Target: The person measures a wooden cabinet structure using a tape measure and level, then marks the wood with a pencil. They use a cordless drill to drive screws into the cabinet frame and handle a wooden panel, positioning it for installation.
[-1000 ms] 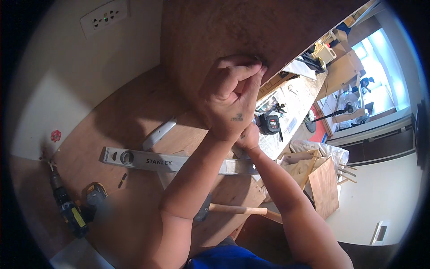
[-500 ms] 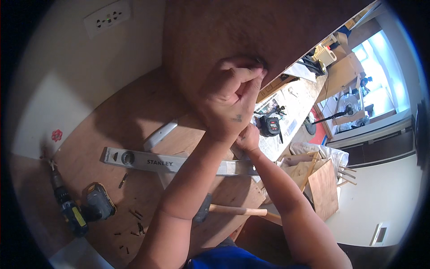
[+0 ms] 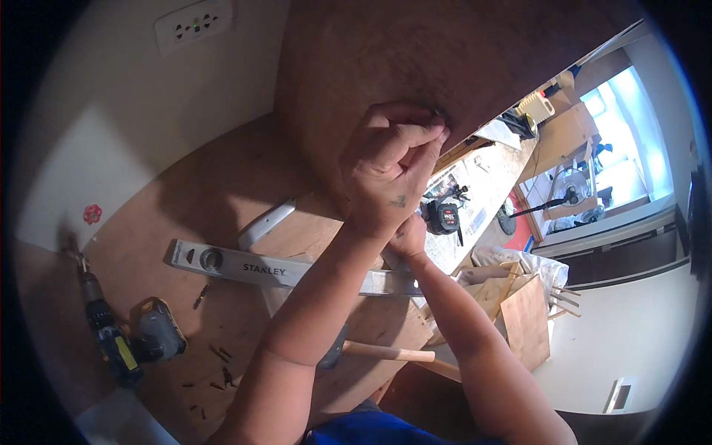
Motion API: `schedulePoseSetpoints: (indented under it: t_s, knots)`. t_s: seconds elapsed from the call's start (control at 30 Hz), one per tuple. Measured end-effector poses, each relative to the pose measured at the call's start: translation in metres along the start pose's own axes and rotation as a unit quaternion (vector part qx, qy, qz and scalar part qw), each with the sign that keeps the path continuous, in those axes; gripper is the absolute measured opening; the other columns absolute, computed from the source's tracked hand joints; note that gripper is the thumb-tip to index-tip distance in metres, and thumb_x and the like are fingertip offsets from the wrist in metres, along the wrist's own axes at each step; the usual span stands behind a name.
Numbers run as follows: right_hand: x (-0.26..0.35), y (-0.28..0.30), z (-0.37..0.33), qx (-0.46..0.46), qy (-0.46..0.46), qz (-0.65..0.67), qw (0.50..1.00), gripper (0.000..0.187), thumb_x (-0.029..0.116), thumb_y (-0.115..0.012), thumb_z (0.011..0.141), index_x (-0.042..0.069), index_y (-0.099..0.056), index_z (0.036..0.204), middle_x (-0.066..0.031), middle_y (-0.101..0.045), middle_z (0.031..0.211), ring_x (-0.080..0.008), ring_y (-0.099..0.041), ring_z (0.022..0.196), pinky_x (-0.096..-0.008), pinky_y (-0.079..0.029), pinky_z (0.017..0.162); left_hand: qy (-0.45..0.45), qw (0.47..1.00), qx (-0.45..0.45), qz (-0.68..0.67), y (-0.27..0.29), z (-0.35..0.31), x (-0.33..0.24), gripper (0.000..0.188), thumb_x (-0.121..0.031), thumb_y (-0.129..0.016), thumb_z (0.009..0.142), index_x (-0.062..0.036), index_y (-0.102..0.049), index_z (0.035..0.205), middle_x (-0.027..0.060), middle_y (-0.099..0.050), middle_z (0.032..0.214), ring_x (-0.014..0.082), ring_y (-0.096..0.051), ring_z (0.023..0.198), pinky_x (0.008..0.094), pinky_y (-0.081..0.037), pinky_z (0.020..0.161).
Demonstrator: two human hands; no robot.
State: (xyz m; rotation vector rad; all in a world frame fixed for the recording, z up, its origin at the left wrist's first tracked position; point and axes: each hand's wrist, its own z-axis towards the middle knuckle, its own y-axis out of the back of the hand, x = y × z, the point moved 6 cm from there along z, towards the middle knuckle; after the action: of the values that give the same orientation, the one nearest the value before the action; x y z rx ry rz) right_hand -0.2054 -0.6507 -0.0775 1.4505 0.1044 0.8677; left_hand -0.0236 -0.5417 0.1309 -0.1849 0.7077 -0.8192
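My left hand (image 3: 389, 170) is raised against the large brown wooden panel (image 3: 356, 67), its thumb and fingers pinched together near the panel's right edge. Whatever sits between those fingertips is too small and shadowed to make out. Lower down, my right hand (image 3: 409, 236) is partly covered by the left wrist; its fingers are hidden behind it. Below both hands a silver spirit level (image 3: 237, 264) lies across the wooden surface (image 3: 185, 193), passing under my left forearm. A black tape measure (image 3: 445, 216) stands just right of my right hand.
At the left lie a cordless drill (image 3: 111, 337) and several loose screws (image 3: 219, 354). A wooden-handled tool (image 3: 389, 352) with a dark head rests between my forearms. A pale wall with a socket (image 3: 194, 27) bounds the left. Wooden pieces (image 3: 525, 319) stand at the right.
My view has shifted slightly, so the surroundings sit a little differently. My left hand keeps its pinch by the panel, and my right hand stays beneath it.
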Motion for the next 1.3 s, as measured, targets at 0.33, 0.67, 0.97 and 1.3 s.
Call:
schedulePoseSetpoints:
  t_s: [0.33, 0.67, 0.97, 1.3]
  knots:
    - [0.000, 0.002, -0.002, -0.054, 0.055, 0.036, 0.996, 0.043, 0.047, -0.078, 0.081, 0.007, -0.068, 0.095, -0.0181, -0.070, 0.079, -0.0410, -0.069, 0.074, -0.0463, -0.054, 0.067, 0.013, 1.000, 0.000, -0.007, 0.001, -0.002, 0.002, 0.019, 0.004, -0.085, 0.082, -0.0068, -0.079, 0.096, 0.0094, -0.075, 0.102, 0.0127, -0.073, 0.077, 0.0247, -0.059, 0.063]
    - [-0.014, -0.007, 0.000, -0.055, 0.017, 0.042, 0.997, 0.048, 0.047, -0.081, 0.075, 0.005, -0.070, 0.095, -0.0197, -0.071, 0.080, -0.0427, -0.069, 0.076, -0.0481, -0.054, 0.069, 0.033, 0.996, -0.020, -0.079, -0.005, -0.006, 0.008, 0.019, 0.006, -0.084, 0.082, -0.0034, -0.077, 0.097, 0.0116, -0.075, 0.102, 0.0163, -0.074, 0.083, 0.0270, -0.060, 0.068]
    - [-0.010, -0.006, 0.000, -0.071, 0.031, 0.048, 0.996, 0.052, 0.051, -0.081, 0.075, 0.005, -0.070, 0.095, -0.0215, -0.070, 0.083, -0.0444, -0.068, 0.078, -0.0495, -0.053, 0.070, 0.057, 0.996, -0.027, -0.059, -0.003, -0.007, 0.007, 0.015, 0.006, -0.083, 0.085, -0.0027, -0.077, 0.095, 0.0088, -0.077, 0.097, 0.0148, -0.076, 0.083, 0.0256, -0.061, 0.071]
    - [-0.003, -0.004, 0.000, -0.049, 0.061, 0.005, 0.997, 0.045, 0.049, -0.079, 0.083, 0.007, -0.068, 0.094, -0.0143, -0.067, 0.074, -0.0360, -0.068, 0.068, -0.0435, -0.053, 0.064, 0.200, 0.967, 0.017, -0.157, -0.004, -0.001, 0.015, 0.009, 0.005, -0.082, 0.087, 0.0022, -0.079, 0.095, 0.0108, -0.080, 0.095, 0.0092, -0.074, 0.084, 0.0243, -0.060, 0.077]
